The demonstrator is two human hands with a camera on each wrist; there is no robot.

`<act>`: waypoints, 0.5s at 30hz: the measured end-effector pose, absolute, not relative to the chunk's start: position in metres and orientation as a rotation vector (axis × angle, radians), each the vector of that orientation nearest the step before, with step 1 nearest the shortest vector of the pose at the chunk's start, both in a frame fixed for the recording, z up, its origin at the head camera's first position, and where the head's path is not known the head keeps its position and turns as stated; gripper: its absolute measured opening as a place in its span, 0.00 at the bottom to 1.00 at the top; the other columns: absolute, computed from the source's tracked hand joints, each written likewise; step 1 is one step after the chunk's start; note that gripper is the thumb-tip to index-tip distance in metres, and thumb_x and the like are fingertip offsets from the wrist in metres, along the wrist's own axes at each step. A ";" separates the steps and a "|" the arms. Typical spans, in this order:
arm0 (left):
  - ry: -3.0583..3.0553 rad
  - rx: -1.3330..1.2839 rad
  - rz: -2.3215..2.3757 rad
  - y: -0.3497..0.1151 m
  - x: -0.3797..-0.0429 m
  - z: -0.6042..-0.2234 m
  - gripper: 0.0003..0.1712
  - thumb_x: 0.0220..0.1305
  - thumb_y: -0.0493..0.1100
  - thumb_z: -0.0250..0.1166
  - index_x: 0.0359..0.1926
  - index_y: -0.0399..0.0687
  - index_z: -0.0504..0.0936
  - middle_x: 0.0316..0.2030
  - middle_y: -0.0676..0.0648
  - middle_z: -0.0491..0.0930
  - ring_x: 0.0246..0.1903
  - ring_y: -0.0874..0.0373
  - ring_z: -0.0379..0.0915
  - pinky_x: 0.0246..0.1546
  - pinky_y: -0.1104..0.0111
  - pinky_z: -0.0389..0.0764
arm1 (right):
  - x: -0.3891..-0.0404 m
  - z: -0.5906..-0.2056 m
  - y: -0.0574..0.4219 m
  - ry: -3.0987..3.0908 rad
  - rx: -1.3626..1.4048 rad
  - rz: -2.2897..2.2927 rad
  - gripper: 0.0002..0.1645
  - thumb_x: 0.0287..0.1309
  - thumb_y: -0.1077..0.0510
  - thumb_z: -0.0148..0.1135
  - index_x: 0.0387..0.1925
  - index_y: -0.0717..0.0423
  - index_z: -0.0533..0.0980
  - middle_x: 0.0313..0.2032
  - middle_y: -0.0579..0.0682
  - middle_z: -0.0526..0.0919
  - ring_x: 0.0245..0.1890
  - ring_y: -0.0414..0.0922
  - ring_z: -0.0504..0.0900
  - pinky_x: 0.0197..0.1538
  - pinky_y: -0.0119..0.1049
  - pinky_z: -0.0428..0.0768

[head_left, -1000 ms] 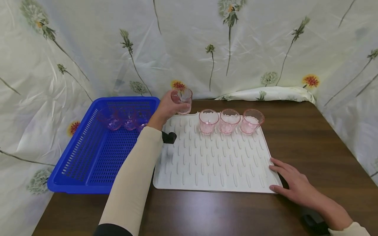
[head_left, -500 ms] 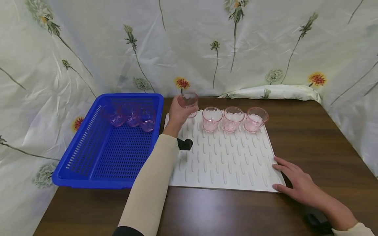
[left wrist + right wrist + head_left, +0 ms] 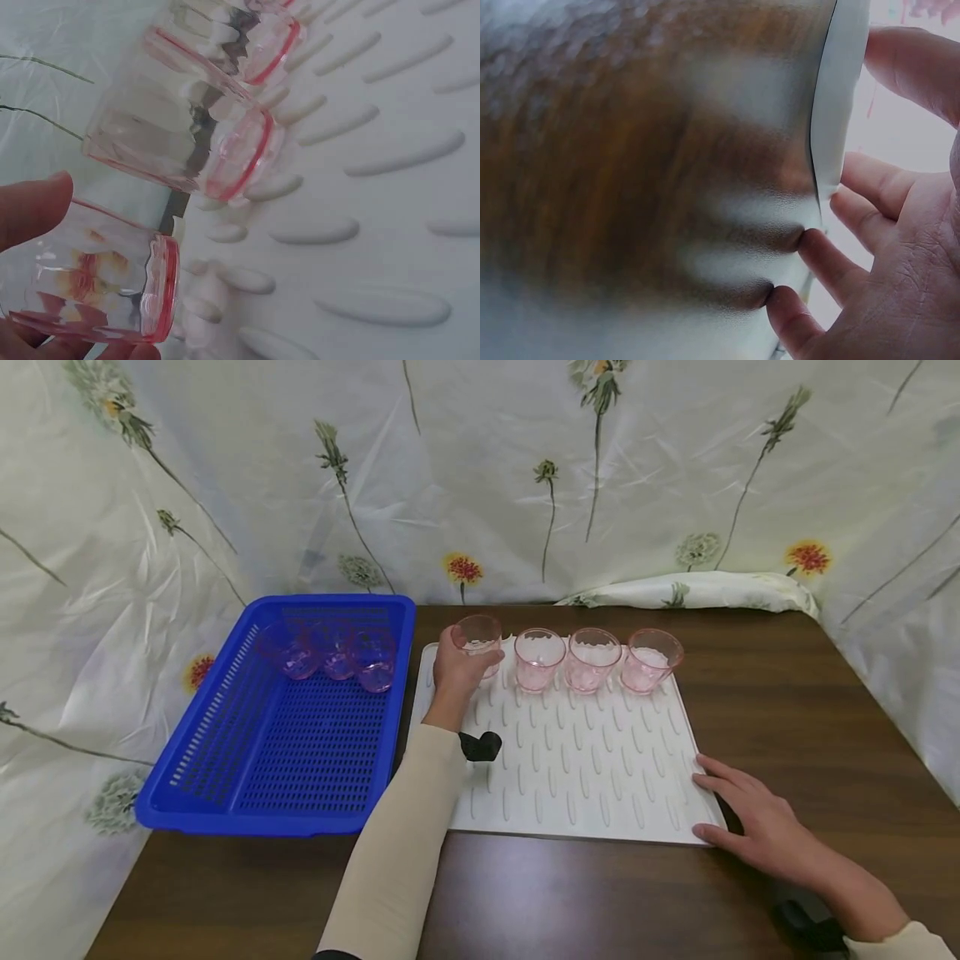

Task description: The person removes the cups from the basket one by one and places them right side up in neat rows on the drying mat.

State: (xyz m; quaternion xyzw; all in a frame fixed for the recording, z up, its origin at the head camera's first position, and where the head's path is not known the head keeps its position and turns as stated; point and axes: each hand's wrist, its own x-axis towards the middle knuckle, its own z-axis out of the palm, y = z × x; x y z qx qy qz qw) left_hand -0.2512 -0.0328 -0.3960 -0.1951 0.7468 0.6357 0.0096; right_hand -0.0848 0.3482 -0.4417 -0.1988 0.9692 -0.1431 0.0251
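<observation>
My left hand [image 3: 454, 683] grips a clear pink-tinted glass [image 3: 478, 633], upright at the back left of the white ribbed drying mat [image 3: 570, 777]. In the left wrist view, the thumb [image 3: 34, 210] lies on one side of this glass and fingers curl under the other. Its base is very close to the mat; whether they touch I cannot tell. To its right, three similar glasses, including the nearest glass [image 3: 538, 660], stand in a row along the mat's back. My right hand [image 3: 765, 822] rests at the mat's right edge, fingers extended, fingertips touching edge and table.
A blue perforated basket [image 3: 217, 821] sits left of the mat, with three pink glasses [image 3: 375, 662] at its back. The brown wooden table [image 3: 540, 902] ends at the back against a flowered cloth [image 3: 480, 468], which bunches up behind the mat.
My left hand has carried the glass from near the basket's back right corner rightward, then lowered it toward the mat's back left. The right hand has kept its place at the edge.
</observation>
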 end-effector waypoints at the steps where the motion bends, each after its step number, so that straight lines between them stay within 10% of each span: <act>1: 2.334 -0.620 1.977 -0.033 -0.251 -0.397 0.48 0.51 0.42 0.76 0.71 0.52 0.62 0.67 0.44 0.69 0.68 0.48 0.65 0.69 0.55 0.70 | -0.084 -0.442 0.348 2.997 -0.615 -0.443 0.42 0.49 0.47 0.75 0.62 0.61 0.72 0.69 0.63 0.65 0.63 0.64 0.66 0.46 0.71 0.71; 15: 2.308 -0.632 1.940 -0.033 -0.251 -0.409 0.50 0.51 0.43 0.77 0.72 0.57 0.60 0.70 0.45 0.67 0.69 0.48 0.65 0.69 0.56 0.71 | -0.082 -0.443 0.348 3.014 -0.633 -0.458 0.42 0.49 0.47 0.76 0.62 0.60 0.72 0.69 0.62 0.66 0.62 0.64 0.67 0.45 0.70 0.71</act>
